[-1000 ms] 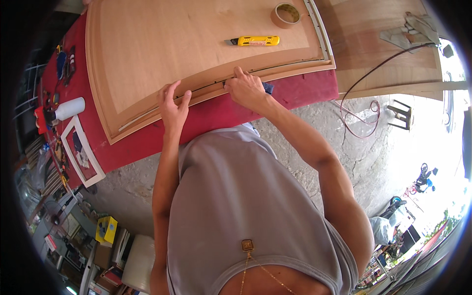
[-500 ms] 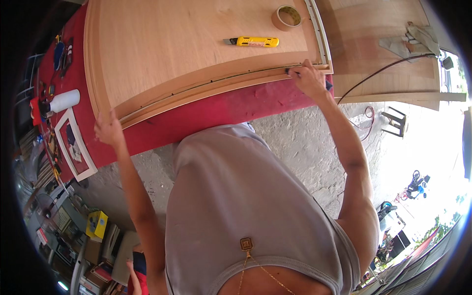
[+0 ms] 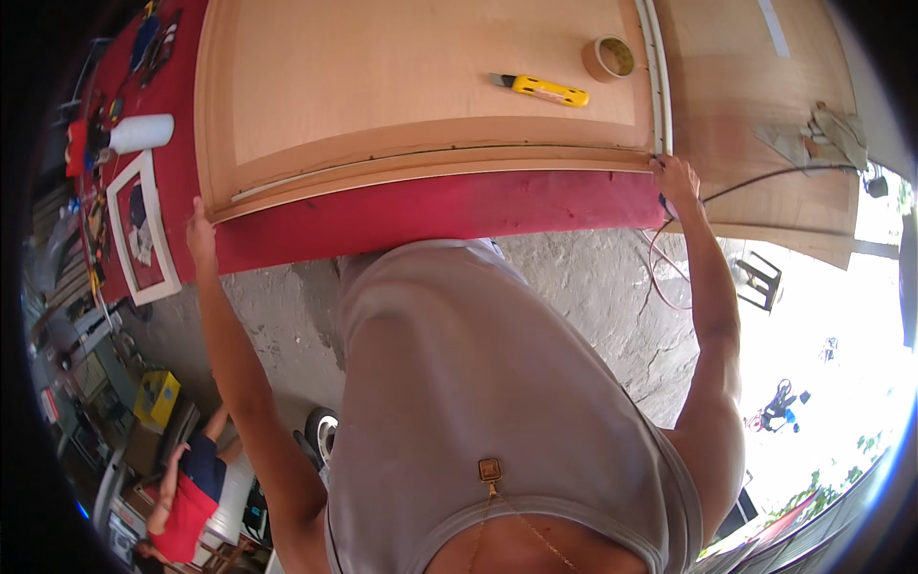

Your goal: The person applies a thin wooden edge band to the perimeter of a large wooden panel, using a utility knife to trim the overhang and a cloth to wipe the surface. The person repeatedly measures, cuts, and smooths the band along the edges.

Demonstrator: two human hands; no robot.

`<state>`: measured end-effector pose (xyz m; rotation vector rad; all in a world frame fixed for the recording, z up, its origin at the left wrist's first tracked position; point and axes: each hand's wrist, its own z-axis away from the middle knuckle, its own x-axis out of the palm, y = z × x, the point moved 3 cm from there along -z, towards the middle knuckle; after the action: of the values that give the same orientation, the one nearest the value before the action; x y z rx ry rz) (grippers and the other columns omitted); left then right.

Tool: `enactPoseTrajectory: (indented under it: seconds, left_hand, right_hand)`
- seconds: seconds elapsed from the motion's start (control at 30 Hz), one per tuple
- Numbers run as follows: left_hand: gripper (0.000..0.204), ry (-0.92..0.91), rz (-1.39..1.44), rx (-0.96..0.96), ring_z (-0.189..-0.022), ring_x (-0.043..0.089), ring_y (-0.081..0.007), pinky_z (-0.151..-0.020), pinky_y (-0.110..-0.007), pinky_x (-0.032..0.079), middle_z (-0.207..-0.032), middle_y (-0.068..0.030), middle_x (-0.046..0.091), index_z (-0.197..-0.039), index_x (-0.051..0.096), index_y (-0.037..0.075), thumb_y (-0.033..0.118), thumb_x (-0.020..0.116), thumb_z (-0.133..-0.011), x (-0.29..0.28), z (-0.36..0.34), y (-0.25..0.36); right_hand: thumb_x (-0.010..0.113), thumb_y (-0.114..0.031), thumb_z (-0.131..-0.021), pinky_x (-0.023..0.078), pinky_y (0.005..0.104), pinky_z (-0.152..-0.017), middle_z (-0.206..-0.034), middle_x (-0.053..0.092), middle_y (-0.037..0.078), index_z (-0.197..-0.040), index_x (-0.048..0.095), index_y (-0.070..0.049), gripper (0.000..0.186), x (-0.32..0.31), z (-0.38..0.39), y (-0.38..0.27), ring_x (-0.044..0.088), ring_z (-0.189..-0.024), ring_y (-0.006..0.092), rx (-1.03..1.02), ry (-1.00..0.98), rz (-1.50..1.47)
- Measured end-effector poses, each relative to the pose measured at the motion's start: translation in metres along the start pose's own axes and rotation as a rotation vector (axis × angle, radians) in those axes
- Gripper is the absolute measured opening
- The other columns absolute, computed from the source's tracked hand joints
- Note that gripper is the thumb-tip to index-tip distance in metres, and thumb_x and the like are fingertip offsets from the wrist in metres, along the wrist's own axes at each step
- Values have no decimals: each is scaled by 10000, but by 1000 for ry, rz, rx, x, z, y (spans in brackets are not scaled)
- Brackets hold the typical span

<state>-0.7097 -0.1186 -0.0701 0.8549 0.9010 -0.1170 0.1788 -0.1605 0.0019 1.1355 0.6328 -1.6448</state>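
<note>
A wooden panel [image 3: 402,77] with a raised border and a pale strip along its inner groove lies on a red padded table [image 3: 402,210]. My left hand [image 3: 201,226] grips the panel's lower-left corner with fingers curled at the edge. At the lower-right corner, my right hand [image 3: 676,180] is closed on the edge, with a small dark item partly hidden beneath it. A yellow utility knife [image 3: 545,90] with blade out and a tape roll [image 3: 609,59] rest on the panel's face.
Tools, a white bottle [image 3: 143,131] and a white frame [image 3: 170,268] occupy the table's left. A plywood board [image 3: 765,77] with rags and a hose [image 3: 775,174] lies right; a black stool [image 3: 760,287] stands on the floor. A person in red [image 3: 186,502] is at lower left.
My hands have spread from mid-edge to the two lower corners, the right one sliding rightward with the dark item. The co-worker has come further into view. The view has shifted slightly.
</note>
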Motion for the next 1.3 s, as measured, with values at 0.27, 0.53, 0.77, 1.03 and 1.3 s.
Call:
enactPoseTrajectory:
  seconds: [0.27, 0.53, 0.77, 1.03, 1.3]
  left_hand:
    - [801, -98, -140, 83, -1141, 580, -328, -988, -407, 416, -1174, -229, 635, -1181, 651, -18, 699, 464, -878, -11, 18, 24]
    - [752, -192, -52, 194, -1179, 566, -342, -974, -386, 437, -1249, -261, 587, -1235, 605, -26, 640, 440, -928, -12, 23, 18]
    - [813, -374, 267, 159, -1154, 587, -272, -925, -348, 487, -1282, -222, 592, -1279, 560, -87, 643, 425, -948, -12, 20, 10]
    - [743, -416, 316, 185, -905, 618, -277, -815, -380, 452, -927, -213, 666, -949, 662, -66, 638, 421, -949, -9, 11, 2]
    - [730, -403, 363, 174, -800, 591, -271, -766, -380, 441, -803, -174, 642, -886, 658, -64, 628, 434, -949, -2, 6, -6]
  right_hand:
    - [594, -351, -886, 503, 465, -713, -801, 637, 278, -856, 695, -11, 355, 33, 13, -108, 675, -815, 399, -222, 33, -262]
    - [568, -270, -882, 513, 502, -779, -858, 644, 279, -898, 716, -24, 287, 19, 102, -345, 633, -876, 455, -396, -123, -468]
    - [543, -272, -850, 495, 522, -840, -863, 636, 315, -817, 697, 34, 345, 20, 149, -509, 630, -887, 487, -521, -219, -555]
    - [519, -268, -864, 504, 508, -807, -847, 640, 309, -851, 701, 30, 349, 23, 186, -644, 647, -845, 459, -664, -275, -528]
    - [548, -273, -849, 515, 480, -786, -892, 671, 258, -898, 719, -23, 307, 12, 213, -711, 666, -856, 413, -856, -265, -563]
